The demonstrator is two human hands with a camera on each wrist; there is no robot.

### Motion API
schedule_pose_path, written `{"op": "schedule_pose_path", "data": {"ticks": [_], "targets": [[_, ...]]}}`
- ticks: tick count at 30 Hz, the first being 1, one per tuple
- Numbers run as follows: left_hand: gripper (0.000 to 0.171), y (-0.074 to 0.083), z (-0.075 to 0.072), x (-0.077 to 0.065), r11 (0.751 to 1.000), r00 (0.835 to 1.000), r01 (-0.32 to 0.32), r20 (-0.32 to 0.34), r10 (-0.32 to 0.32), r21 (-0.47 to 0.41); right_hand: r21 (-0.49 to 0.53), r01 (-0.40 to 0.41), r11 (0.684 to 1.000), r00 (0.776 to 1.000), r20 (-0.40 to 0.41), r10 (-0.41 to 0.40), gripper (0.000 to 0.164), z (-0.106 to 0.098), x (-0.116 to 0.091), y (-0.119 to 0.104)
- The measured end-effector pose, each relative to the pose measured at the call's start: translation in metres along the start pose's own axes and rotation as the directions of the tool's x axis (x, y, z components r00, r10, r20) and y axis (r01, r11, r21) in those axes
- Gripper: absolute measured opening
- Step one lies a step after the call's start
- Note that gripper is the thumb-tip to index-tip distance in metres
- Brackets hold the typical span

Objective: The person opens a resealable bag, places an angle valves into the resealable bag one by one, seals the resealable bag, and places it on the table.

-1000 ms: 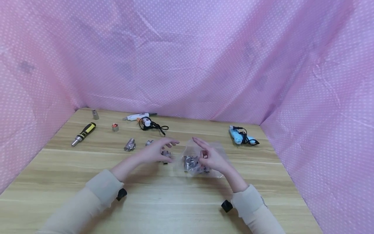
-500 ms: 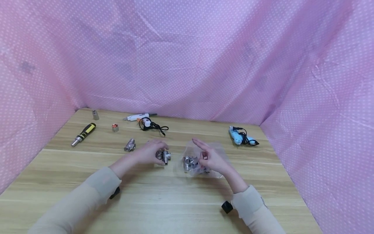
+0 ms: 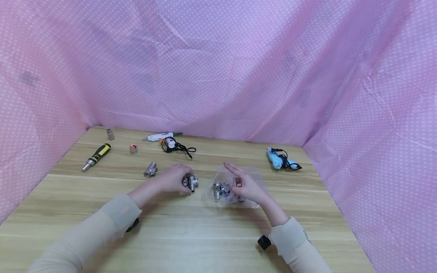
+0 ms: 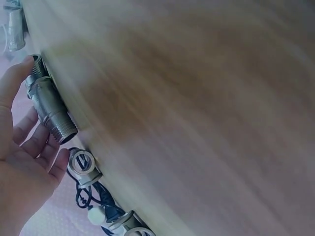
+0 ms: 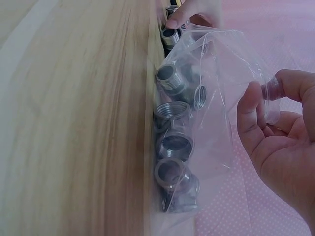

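Observation:
My left hand (image 3: 172, 179) curls over metal pipe tees in the middle of the table. Its thumb and fingers bracket a threaded tee (image 4: 51, 110) in the left wrist view, the thumb at one threaded end. Another tee (image 4: 83, 167) lies beside the little finger. In the head view a tee (image 3: 193, 183) shows just past the fingertips. My right hand (image 3: 248, 186) pinches the edge of a clear plastic bag (image 5: 216, 123) between thumb and finger and lifts that side. Several metal threaded fittings (image 5: 172, 137) lie inside the bag.
One more tee (image 3: 150, 169) lies left of my left hand. Farther back are a yellow-black screwdriver (image 3: 97, 157), a short metal fitting (image 3: 133, 149), a metal cylinder (image 3: 110, 134) and a white corded tool (image 3: 160, 136). A light-blue corded tool (image 3: 281, 159) lies at back right.
My left hand has moved left and down from beside the bag, and its fingers have closed in around the tees. My right hand stays nearly still at the bag.

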State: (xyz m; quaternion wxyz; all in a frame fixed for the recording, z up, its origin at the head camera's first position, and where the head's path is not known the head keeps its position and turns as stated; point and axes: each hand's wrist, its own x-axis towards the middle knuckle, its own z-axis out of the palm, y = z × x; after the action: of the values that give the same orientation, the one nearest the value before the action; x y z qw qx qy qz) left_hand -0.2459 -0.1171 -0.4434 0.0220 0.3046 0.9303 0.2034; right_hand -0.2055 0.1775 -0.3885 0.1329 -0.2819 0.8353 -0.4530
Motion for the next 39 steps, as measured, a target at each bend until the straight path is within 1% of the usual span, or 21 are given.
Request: {"op": "schedule_pose_path", "data": {"ticks": [2, 4, 7, 9, 12, 14, 16, 18, 22, 25, 27, 29, 31, 32, 34, 35, 39], "targets": [[0.059, 0.000, 0.000, 0.000, 1.000, 1.000, 0.001, -0.001, -0.001, -0.009, -0.005, -0.001, 1.000, 1.000, 0.008, 0.001, 0.077, -0.001, -0.002, -0.009], [0.059, 0.000, -0.001, 0.000, 0.999, 1.000, 0.004, -0.008, -0.005, -0.046, 0.005, 0.005, 1.000, 1.000, 0.009, -0.005, 0.077, -0.001, -0.001, -0.008], [0.058, 0.001, -0.004, 0.000, 0.992, 1.000, 0.013, -0.022, -0.016, -0.126, 0.003, 0.003, 1.000, 1.000, 0.003, -0.003, 0.079, 0.001, 0.003, 0.005], [0.055, 0.003, -0.007, 0.000, 0.985, 0.999, -0.001, -0.043, -0.006, -0.172, 0.002, 0.003, 1.000, 1.000, -0.005, -0.003, 0.080, 0.002, 0.006, 0.014], [0.052, 0.007, -0.013, 0.000, 0.982, 0.997, -0.032, -0.081, 0.017, -0.188, 0.007, 0.000, 1.000, 1.000, -0.015, 0.000, 0.082, 0.003, 0.009, 0.025], [0.052, 0.011, -0.016, 0.000, 0.982, 0.994, -0.041, -0.105, 0.022, -0.186, 0.017, -0.006, 1.000, 1.000, -0.017, 0.006, 0.082, 0.002, 0.009, 0.026], [0.054, 0.016, -0.019, 0.000, 0.982, 0.993, -0.032, -0.120, 0.009, -0.187, 0.028, -0.006, 1.000, 1.000, -0.018, 0.006, 0.083, 0.002, 0.010, 0.026], [0.055, 0.023, -0.020, 0.000, 0.977, 0.992, -0.020, -0.127, -0.008, -0.215, 0.034, -0.004, 0.999, 1.000, -0.020, 0.004, 0.083, 0.002, 0.010, 0.024], [0.055, 0.037, -0.016, 0.003, 0.964, 0.988, -0.032, -0.154, -0.010, -0.265, 0.015, 0.008, 1.000, 1.000, -0.031, -0.007, 0.082, 0.001, 0.010, 0.021], [0.055, 0.049, -0.011, 0.006, 0.943, 0.986, -0.043, -0.164, -0.012, -0.329, 0.003, 0.013, 1.000, 0.999, -0.035, -0.013, 0.082, 0.001, 0.010, 0.019], [0.055, 0.056, -0.006, 0.008, 0.928, 0.987, -0.028, -0.158, -0.034, -0.373, 0.007, 0.007, 1.000, 0.999, -0.033, -0.007, 0.082, 0.000, 0.011, 0.018], [0.056, 0.063, -0.002, 0.009, 0.899, 0.988, -0.018, -0.147, -0.051, -0.438, 0.024, 0.001, 1.000, 1.000, -0.026, -0.001, 0.082, -0.001, 0.011, 0.018], [0.058, 0.068, 0.002, 0.011, 0.875, 0.989, -0.011, -0.136, -0.062, -0.484, 0.037, -0.009, 0.999, 1.000, -0.019, 0.010, 0.082, -0.001, 0.012, 0.017], [0.059, 0.071, 0.005, 0.012, 0.859, 0.990, -0.007, -0.126, -0.067, -0.511, 0.039, -0.014, 0.999, 1.000, -0.017, 0.014, 0.081, -0.001, 0.012, 0.016], [0.060, 0.075, 0.009, 0.014, 0.826, 0.992, -0.015, -0.114, -0.059, -0.564, 0.047, -0.019, 0.999, 1.000, -0.010, 0.020, 0.081, -0.001, 0.012, 0.012], [0.061, 0.077, 0.011, 0.014, 0.815, 0.992, -0.022, -0.111, -0.052, -0.579, 0.043, -0.020, 0.999, 1.000, -0.008, 0.020, 0.080, -0.002, 0.012, 0.009], [0.061, 0.083, 0.019, 0.015, 0.782, 0.994, -0.059, -0.108, -0.011, -0.621, 0.024, -0.010, 1.000, 1.000, -0.005, 0.010, 0.078, -0.003, 0.009, -0.008]]}}
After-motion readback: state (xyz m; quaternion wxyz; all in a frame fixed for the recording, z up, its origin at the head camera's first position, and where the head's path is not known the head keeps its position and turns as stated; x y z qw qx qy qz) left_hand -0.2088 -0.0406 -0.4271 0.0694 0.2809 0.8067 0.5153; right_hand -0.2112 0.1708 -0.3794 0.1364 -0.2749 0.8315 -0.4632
